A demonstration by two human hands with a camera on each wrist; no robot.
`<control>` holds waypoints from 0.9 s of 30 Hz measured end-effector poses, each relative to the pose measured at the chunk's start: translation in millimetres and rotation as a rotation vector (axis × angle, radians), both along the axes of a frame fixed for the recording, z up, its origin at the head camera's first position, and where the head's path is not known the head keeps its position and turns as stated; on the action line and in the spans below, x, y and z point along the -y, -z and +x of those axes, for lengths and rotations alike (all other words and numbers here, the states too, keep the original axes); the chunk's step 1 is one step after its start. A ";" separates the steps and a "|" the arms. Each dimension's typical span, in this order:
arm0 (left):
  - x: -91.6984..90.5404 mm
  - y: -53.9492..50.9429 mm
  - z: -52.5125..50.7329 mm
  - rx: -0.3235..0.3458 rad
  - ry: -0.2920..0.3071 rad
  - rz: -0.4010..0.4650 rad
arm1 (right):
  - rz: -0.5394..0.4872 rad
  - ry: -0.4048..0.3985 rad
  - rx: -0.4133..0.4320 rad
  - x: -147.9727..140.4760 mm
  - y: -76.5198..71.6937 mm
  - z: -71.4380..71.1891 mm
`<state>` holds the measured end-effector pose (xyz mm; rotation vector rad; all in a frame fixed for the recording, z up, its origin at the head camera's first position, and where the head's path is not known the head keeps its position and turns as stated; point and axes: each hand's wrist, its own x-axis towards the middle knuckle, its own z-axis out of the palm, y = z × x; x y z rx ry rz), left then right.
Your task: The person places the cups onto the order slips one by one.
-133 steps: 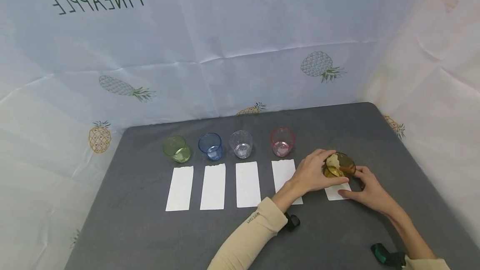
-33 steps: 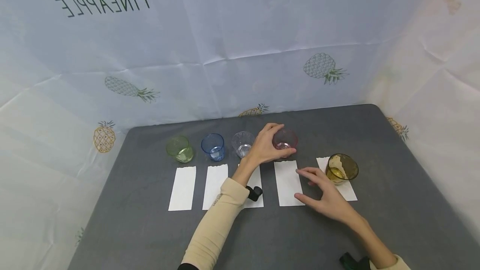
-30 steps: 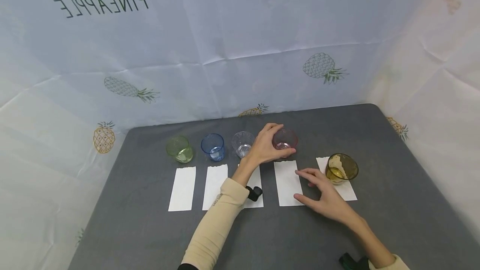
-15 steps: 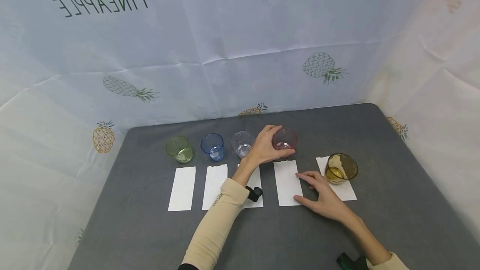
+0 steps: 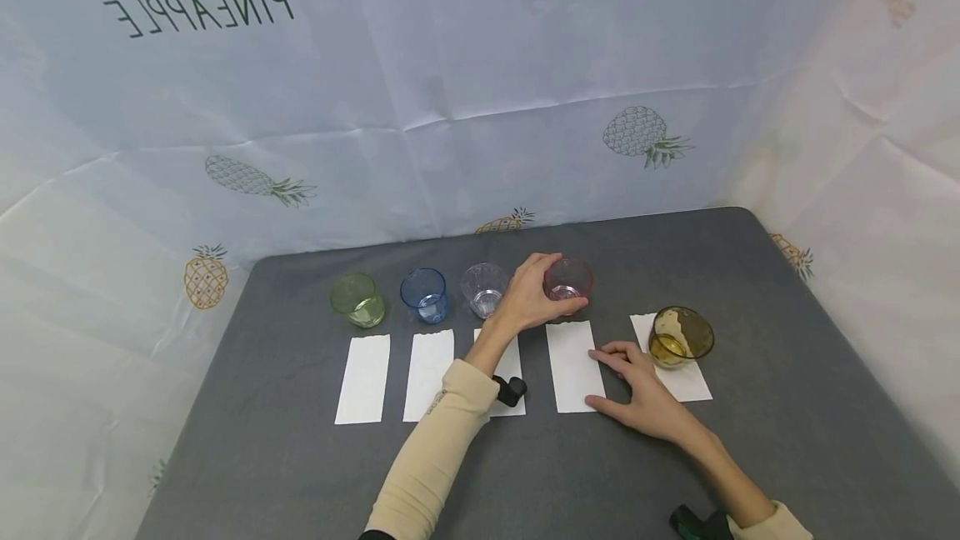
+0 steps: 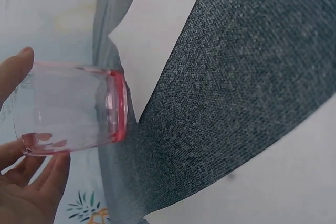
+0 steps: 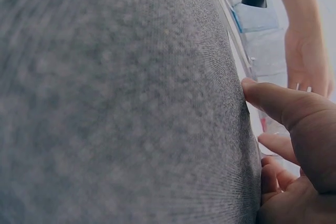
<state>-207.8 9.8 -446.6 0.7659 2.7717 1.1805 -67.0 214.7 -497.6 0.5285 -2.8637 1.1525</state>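
Observation:
My left hand [image 5: 525,294] holds a clear glass tumbler with a red tint [image 5: 567,277], thumb on the near side and fingers on the far side. In the left wrist view the red tumbler [image 6: 73,108] shows between thumb and fingers. Just in front of it lies a white paper strip [image 5: 572,361]. My right hand [image 5: 645,394] rests by that strip's right edge, thumb and forefinger spread, fingertips touching the paper. Right of that hand, an amber tumbler [image 5: 693,336] stands on another paper strip [image 5: 692,386].
Left of the red tumbler stand a colourless tumbler [image 5: 483,288], a blue one [image 5: 424,294] and a green one [image 5: 357,298]. White strips [image 5: 363,377] lie before them on the dark grey table [image 5: 300,473]. A pineapple-print cloth [image 5: 450,48] hangs behind.
Both hands were at the amber tumbler; it now stands released on its paper. My left hand has moved left to the red tumbler, my right hand left and down onto the strip's edge.

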 end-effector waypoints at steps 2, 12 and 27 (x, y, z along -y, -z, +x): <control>0.1 -0.1 0.8 -0.003 -0.003 0.002 | 0.000 0.000 0.000 0.6 0.2 0.2; 0.3 -2.3 2.0 -0.020 -0.003 0.017 | 0.011 0.007 -0.009 1.3 0.8 0.8; -0.3 -12.2 10.6 -0.030 0.021 0.043 | 0.012 0.012 0.028 0.9 -0.8 -0.7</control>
